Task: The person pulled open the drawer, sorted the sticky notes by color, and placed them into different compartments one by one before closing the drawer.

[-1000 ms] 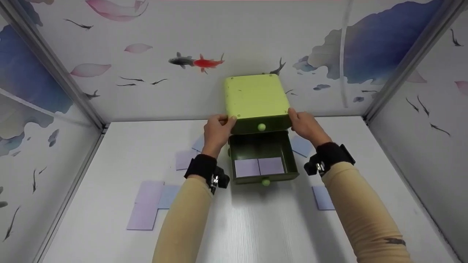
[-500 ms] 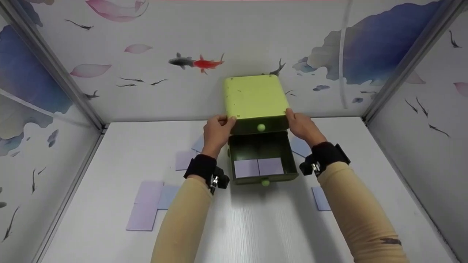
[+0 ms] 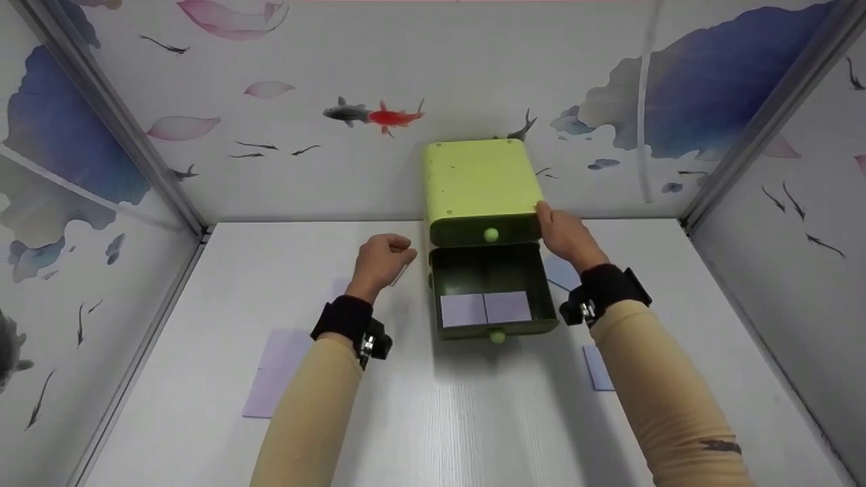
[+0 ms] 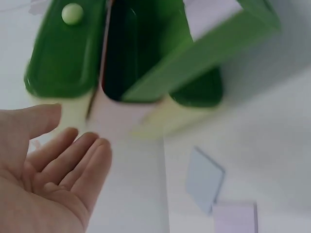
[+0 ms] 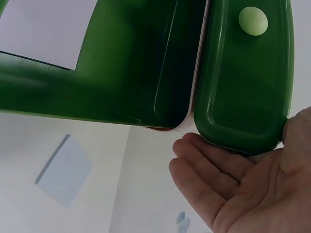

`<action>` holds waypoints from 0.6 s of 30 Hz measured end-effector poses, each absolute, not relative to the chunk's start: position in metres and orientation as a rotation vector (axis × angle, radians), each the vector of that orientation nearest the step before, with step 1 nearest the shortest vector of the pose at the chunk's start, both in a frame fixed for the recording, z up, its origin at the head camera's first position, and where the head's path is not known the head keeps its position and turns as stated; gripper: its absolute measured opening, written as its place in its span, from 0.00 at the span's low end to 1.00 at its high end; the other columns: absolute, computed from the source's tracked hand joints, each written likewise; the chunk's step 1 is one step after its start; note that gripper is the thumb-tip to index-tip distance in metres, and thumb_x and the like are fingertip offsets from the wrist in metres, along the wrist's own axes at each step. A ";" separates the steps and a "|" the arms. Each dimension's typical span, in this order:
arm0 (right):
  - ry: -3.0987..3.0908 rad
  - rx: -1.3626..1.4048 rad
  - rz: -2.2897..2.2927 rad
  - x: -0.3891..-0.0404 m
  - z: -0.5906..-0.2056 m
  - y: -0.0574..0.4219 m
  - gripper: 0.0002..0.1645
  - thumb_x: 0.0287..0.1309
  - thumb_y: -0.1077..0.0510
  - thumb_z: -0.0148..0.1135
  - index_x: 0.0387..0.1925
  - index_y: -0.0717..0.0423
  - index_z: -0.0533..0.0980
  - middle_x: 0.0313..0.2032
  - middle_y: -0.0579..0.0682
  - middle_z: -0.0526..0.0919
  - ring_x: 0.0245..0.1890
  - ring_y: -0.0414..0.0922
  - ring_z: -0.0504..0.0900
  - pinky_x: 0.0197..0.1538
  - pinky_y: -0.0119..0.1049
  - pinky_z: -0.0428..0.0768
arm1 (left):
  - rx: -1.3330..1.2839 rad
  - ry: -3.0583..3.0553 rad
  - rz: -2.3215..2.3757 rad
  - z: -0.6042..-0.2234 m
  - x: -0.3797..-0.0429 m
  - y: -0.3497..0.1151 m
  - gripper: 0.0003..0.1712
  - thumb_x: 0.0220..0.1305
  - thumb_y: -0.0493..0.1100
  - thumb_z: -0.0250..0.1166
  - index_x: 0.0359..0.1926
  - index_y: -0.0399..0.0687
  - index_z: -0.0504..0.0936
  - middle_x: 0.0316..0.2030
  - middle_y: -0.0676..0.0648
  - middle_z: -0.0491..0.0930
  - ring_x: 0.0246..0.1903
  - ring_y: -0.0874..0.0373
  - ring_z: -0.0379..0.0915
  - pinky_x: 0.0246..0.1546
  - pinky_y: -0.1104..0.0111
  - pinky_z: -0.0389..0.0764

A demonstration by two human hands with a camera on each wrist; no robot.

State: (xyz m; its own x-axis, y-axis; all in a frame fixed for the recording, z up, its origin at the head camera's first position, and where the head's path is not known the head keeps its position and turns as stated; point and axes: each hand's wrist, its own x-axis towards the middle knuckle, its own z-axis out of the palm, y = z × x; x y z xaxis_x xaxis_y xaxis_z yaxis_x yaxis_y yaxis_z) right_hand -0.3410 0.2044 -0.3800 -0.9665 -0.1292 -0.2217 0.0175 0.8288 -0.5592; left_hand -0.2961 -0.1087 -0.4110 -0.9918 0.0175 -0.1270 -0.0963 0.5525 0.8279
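A yellow-green box of drawers [image 3: 482, 179] stands at the back of the table. Its top drawer is closed. Below, a dark green drawer [image 3: 497, 330] is pulled out, with two lilac square tiles [image 3: 463, 311] lying in it. My left hand [image 3: 382, 262] hovers left of the box, apart from it; in the left wrist view its palm is bare and its fingers [image 4: 97, 162] loosely bent. My right hand [image 3: 568, 233] touches the right side of the box near the top front corner. In the right wrist view its thumb lies at the box's edge and its fingers stretch along the side.
Lilac tiles [image 3: 277, 372] lie on the white table [image 3: 500, 433] at left, partly behind the left sleeve. Blue tiles [image 3: 561, 272] lie at right; another blue tile [image 4: 205, 177] shows in the left wrist view. A patterned wall [image 3: 304, 182] rises behind the box.
My left hand has let go of the box's left front corner and moved left and slightly toward me. My right hand stays at the box; the drawer has not visibly moved.
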 end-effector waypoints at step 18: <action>2.748 -0.083 -0.822 -0.344 -0.381 0.205 0.48 0.73 0.36 0.13 0.52 0.72 0.69 0.55 0.69 0.74 0.58 0.63 0.72 0.65 0.56 0.67 | -0.280 2.797 0.853 -0.459 -0.262 -0.204 0.22 0.64 0.41 0.62 0.56 0.32 0.79 0.55 0.33 0.79 0.56 0.39 0.76 0.57 0.51 0.76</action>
